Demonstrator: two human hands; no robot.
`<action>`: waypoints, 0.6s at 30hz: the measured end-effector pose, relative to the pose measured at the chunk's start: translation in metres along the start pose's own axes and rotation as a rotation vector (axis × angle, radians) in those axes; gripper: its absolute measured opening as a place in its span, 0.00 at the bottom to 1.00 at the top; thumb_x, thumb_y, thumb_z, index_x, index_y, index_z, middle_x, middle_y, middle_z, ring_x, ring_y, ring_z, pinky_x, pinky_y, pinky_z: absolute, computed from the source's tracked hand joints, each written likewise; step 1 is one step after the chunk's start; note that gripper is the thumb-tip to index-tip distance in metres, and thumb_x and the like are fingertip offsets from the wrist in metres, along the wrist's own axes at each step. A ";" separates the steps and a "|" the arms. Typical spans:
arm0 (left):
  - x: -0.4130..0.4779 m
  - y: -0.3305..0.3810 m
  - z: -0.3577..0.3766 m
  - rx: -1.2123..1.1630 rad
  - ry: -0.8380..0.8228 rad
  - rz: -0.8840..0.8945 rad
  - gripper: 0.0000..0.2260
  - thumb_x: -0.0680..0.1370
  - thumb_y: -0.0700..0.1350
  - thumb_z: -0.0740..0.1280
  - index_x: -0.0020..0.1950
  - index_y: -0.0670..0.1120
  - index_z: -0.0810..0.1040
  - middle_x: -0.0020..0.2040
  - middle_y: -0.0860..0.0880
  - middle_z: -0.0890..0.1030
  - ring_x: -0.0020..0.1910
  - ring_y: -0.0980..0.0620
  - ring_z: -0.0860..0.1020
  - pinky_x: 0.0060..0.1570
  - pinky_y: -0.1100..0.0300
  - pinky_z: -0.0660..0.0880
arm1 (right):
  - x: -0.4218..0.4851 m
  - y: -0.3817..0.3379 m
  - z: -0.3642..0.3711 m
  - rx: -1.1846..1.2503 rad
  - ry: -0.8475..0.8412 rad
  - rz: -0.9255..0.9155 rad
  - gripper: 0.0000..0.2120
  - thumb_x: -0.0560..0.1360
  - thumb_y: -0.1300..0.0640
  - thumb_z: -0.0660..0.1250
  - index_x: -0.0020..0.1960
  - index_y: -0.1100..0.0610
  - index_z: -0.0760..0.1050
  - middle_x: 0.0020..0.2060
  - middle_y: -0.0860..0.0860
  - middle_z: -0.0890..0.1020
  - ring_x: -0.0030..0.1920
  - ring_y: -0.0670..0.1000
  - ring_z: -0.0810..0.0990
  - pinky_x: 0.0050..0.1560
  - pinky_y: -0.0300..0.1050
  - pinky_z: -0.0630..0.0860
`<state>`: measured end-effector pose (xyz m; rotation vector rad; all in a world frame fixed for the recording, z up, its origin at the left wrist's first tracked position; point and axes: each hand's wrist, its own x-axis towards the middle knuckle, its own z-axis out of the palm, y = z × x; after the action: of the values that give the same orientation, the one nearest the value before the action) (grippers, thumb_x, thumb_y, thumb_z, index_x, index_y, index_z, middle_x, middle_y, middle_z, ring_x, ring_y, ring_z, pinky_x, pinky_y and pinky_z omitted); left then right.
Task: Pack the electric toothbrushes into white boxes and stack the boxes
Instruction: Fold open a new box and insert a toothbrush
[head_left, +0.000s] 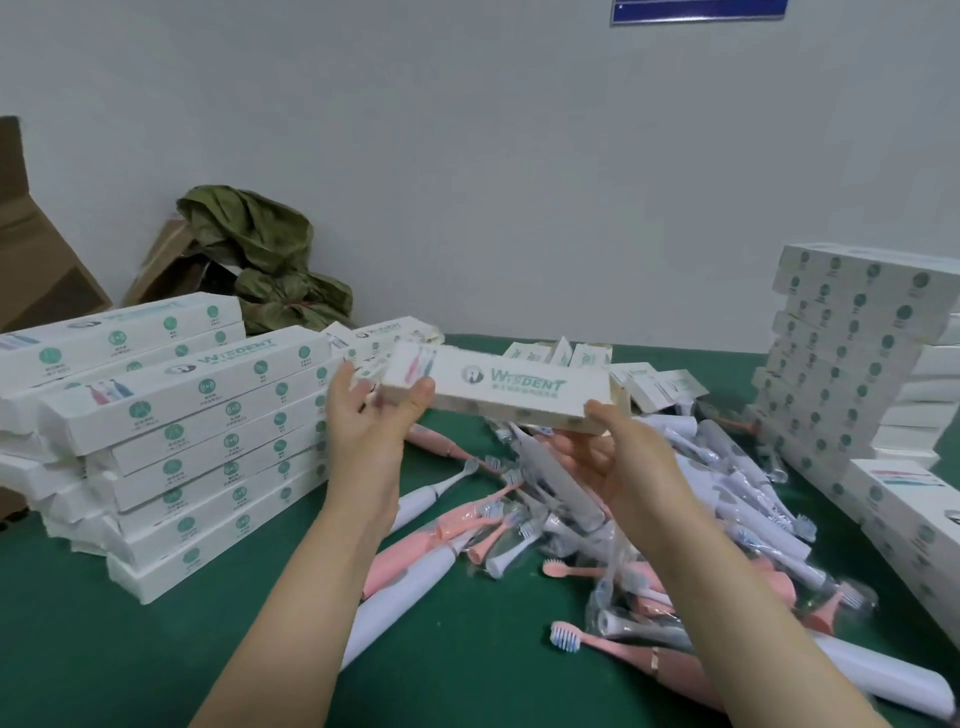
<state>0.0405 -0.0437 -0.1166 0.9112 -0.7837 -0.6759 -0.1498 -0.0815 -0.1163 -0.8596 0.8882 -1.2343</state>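
**Kid:** What is the person holding?

**Friend:** A long white box (498, 389); it is up in the air in the middle of the frame, above the green table (156, 649); it lies nearly flat, with its right end a bit lower.

**Kid:** How do the hands hold it?

**Friend:** The left hand (374, 415) pinches the left end; its thumb is on top and its fingers curl behind; the right hand (623, 462) grips the right end, with the thumb on the front edge and the fingers under.

**Kid:** Is the box closed?

**Friend:** I cannot tell; the hands cover its ends.

**Kid:** Where are the toothbrushes?

**Friend:** The toothbrushes (571, 545) lie in a big heap on the table, in the lower middle and right of the frame, under the hands; some are pink and some are white; many are in clear wrap; one white one lies right by the right palm, and I cannot tell if the hand holds it.

**Kid:** And the other boxes?

**Friend:** The left stack (208, 441) sits at the left of the frame, its boxes flat on each other and a bit crooked; the right stack (841, 353) stands taller at the right edge.

**Kid:** Anything else?

**Friend:** A crumpled green bag (260, 249) sits in the upper left, against the white wall (519, 156); a brown cardboard box (31, 260) is at the left edge; a blue sign (696, 10) is at the top.
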 end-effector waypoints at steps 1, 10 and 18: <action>-0.001 0.000 0.001 0.147 0.089 0.050 0.39 0.70 0.42 0.74 0.76 0.48 0.57 0.74 0.47 0.63 0.66 0.58 0.68 0.57 0.74 0.65 | 0.000 0.002 0.001 -0.076 0.065 -0.083 0.08 0.78 0.59 0.63 0.55 0.62 0.74 0.40 0.57 0.85 0.37 0.51 0.84 0.39 0.41 0.82; -0.024 0.003 0.015 0.843 -0.362 0.578 0.31 0.68 0.55 0.71 0.69 0.60 0.65 0.69 0.62 0.63 0.67 0.68 0.59 0.63 0.80 0.50 | -0.016 0.007 0.019 -0.421 -0.116 -0.335 0.07 0.73 0.62 0.67 0.50 0.61 0.74 0.39 0.55 0.82 0.37 0.49 0.83 0.35 0.41 0.80; -0.024 0.007 0.006 0.907 -0.493 0.758 0.22 0.72 0.44 0.70 0.63 0.57 0.70 0.67 0.51 0.68 0.66 0.55 0.66 0.64 0.75 0.56 | -0.023 0.002 0.039 -0.404 -0.027 -0.459 0.20 0.79 0.55 0.59 0.44 0.74 0.69 0.35 0.67 0.75 0.37 0.54 0.72 0.46 0.61 0.75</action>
<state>0.0235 -0.0244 -0.1148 1.1384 -1.8347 0.1942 -0.1157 -0.0561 -0.0996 -1.4608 0.9662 -1.4509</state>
